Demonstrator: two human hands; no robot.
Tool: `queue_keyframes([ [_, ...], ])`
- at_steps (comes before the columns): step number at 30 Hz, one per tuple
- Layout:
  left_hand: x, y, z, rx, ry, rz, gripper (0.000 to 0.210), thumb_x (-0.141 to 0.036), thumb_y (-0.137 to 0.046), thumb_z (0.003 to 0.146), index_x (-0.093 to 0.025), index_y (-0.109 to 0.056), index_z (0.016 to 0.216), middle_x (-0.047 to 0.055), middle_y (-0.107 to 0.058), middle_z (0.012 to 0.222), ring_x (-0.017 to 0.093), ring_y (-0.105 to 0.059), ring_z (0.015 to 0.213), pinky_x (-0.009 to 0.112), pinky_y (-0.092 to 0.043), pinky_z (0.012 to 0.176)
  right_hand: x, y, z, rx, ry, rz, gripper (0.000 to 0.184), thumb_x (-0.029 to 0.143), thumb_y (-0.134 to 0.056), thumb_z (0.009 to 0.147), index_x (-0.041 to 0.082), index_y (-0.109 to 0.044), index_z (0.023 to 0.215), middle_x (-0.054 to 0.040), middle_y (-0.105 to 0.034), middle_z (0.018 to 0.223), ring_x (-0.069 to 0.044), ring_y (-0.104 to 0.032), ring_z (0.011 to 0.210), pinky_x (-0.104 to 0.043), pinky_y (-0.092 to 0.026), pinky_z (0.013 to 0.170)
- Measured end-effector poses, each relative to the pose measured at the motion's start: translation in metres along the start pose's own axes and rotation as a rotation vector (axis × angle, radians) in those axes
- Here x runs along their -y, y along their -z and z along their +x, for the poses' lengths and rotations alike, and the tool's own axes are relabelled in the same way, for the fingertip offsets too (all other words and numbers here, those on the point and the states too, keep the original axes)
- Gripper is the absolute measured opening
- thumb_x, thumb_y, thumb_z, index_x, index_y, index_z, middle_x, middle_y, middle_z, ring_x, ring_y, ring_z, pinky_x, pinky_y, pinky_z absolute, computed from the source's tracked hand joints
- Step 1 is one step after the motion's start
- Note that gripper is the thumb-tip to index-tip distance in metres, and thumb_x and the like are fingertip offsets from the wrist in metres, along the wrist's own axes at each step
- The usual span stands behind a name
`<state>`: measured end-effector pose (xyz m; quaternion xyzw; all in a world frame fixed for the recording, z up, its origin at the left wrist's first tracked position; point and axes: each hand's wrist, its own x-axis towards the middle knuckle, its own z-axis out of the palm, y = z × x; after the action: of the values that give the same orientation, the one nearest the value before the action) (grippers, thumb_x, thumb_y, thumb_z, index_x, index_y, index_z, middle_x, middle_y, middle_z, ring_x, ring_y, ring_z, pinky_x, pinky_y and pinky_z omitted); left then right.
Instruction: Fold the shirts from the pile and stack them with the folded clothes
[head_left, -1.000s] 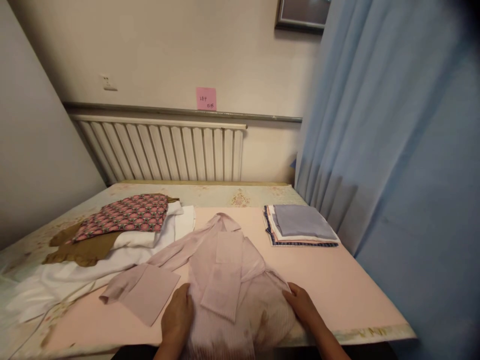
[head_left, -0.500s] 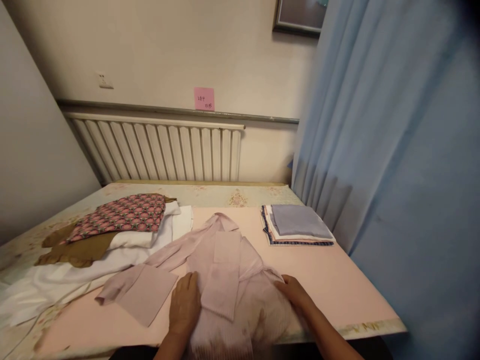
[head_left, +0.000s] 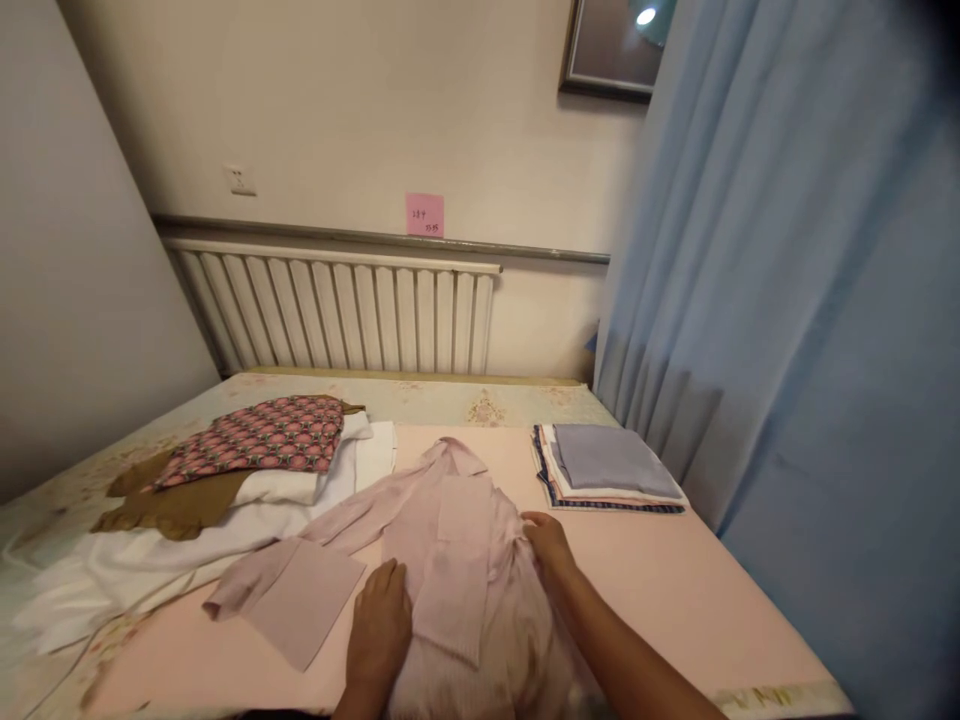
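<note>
A pale mauve, finely pleated shirt lies spread out, its collar pointing away from me and a long flat panel running down its front. One sleeve stretches out to the left, ending in a wide flared cuff. My left hand is closed at the shirt's left edge, the fingertips partly hidden. On the other side, my right hand pinches bunched cloth near the shirt's right shoulder. The shirt's lower end gathers in folds toward me and runs out of view.
Loose garments lie heaped at left: a red patterned piece, a brown one and white cloth. A folded stack sits at right on the pink mat. A blue curtain hangs along the right side; a radiator lines the wall.
My right hand has moved up and left along the shirt's right side, drawing its cloth inward into a bunch. My left hand stays at the left edge. The view has shifted slightly.
</note>
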<state>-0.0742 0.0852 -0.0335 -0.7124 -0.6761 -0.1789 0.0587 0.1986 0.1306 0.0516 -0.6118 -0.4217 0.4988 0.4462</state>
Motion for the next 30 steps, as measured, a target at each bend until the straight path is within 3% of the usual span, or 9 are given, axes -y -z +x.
queue_keyframes([
  [2, -0.001, 0.003, 0.0, 0.015, 0.004, -0.013, 0.038, -0.014, -0.035, 0.091, -0.014, -0.057, 0.122, 0.012, -0.056, 0.128, 0.023, -0.044, 0.123, 0.038, -0.034, 0.1, 0.001, -0.033, -0.017, 0.043, 0.138, -0.073, 0.027, 0.023, -0.053, 0.074, 0.022, -0.069, 0.096, -0.0029, -0.072, 0.094, -0.02, -0.065, 0.092, -0.027, -0.047, 0.083],
  [4, -0.002, 0.007, 0.0, 0.037, 0.012, -0.032, 0.038, -0.013, -0.036, 0.09, -0.014, -0.056, 0.123, 0.012, -0.054, 0.13, 0.024, -0.043, 0.124, 0.038, -0.033, 0.1, -0.006, -0.065, -0.037, 0.283, 0.612, -0.459, 0.031, 0.021, -0.046, 0.08, 0.025, -0.067, 0.103, -0.0019, -0.069, 0.109, -0.02, -0.062, 0.102, -0.029, -0.044, 0.09],
  [5, -0.002, 0.009, 0.0, 0.049, 0.017, -0.046, 0.039, -0.012, -0.037, 0.089, -0.015, -0.055, 0.123, 0.012, -0.053, 0.131, 0.023, -0.042, 0.124, 0.037, -0.032, 0.1, -0.01, -0.078, -0.047, 0.454, 0.75, -0.674, 0.029, 0.02, -0.049, 0.079, 0.026, -0.066, 0.101, -0.0011, -0.07, 0.108, -0.022, -0.063, 0.1, -0.03, -0.044, 0.089],
  [7, -0.002, 0.012, -0.001, 0.075, 0.03, -0.082, 0.038, -0.011, -0.04, 0.087, -0.015, -0.056, 0.122, 0.011, -0.054, 0.127, 0.023, -0.044, 0.121, 0.035, -0.032, 0.099, -0.019, -0.095, -0.062, 0.636, 0.862, -0.991, 0.027, 0.017, -0.052, 0.075, 0.024, -0.066, 0.097, -0.001, -0.071, 0.101, -0.023, -0.065, 0.093, -0.03, -0.046, 0.081],
  [9, -0.003, 0.015, -0.001, 0.095, 0.045, -0.117, 0.036, -0.01, -0.042, 0.086, -0.016, -0.058, 0.118, 0.01, -0.057, 0.12, 0.022, -0.047, 0.115, 0.033, -0.033, 0.096, -0.025, -0.099, -0.07, 0.673, 0.859, -1.117, 0.026, 0.017, -0.053, 0.075, 0.024, -0.064, 0.098, -0.0004, -0.071, 0.1, -0.022, -0.066, 0.09, -0.027, -0.046, 0.075],
  [15, -0.006, 0.019, 0.0, 0.099, 0.053, -0.152, 0.033, -0.012, -0.042, 0.086, -0.017, -0.059, 0.114, 0.01, -0.057, 0.116, 0.022, -0.047, 0.111, 0.034, -0.033, 0.093, -0.031, -0.089, -0.066, 0.585, 0.677, -0.89, 0.024, 0.027, -0.054, 0.082, 0.028, -0.066, 0.103, 0.0005, -0.072, 0.1, -0.02, -0.064, 0.092, -0.026, -0.043, 0.079],
  [20, -0.009, 0.027, 0.0, 0.116, 0.051, -0.161, 0.034, -0.01, -0.041, 0.086, -0.017, -0.059, 0.114, 0.01, -0.057, 0.116, 0.022, -0.046, 0.113, 0.033, -0.033, 0.092, -0.027, -0.096, -0.031, 0.235, 0.103, -0.25, 0.016, 0.027, -0.059, 0.08, 0.02, -0.065, 0.093, 0.0006, -0.068, 0.076, -0.011, -0.06, 0.06, -0.021, -0.044, 0.06],
  [24, -0.01, 0.03, 0.0, 0.119, 0.064, -0.16, 0.033, -0.011, -0.042, 0.085, -0.017, -0.059, 0.113, 0.01, -0.058, 0.115, 0.022, -0.047, 0.112, 0.033, -0.033, 0.092, -0.02, -0.103, 0.009, 0.172, -0.157, -0.088, 0.01, 0.024, -0.054, 0.087, 0.015, -0.058, 0.086, 0.0007, -0.062, 0.066, -0.009, -0.055, 0.046, -0.02, -0.043, 0.048],
  [30, -0.007, 0.025, 0.0, 0.098, 0.044, -0.212, 0.037, -0.01, -0.043, 0.085, -0.016, -0.056, 0.12, 0.011, -0.057, 0.119, 0.023, -0.046, 0.114, 0.034, -0.033, 0.094, -0.015, -0.124, 0.047, 0.147, -0.346, 0.091, 0.025, 0.034, -0.055, 0.093, 0.013, -0.058, 0.106, -0.0039, -0.063, 0.093, -0.013, -0.062, 0.073, -0.028, -0.054, 0.064],
])
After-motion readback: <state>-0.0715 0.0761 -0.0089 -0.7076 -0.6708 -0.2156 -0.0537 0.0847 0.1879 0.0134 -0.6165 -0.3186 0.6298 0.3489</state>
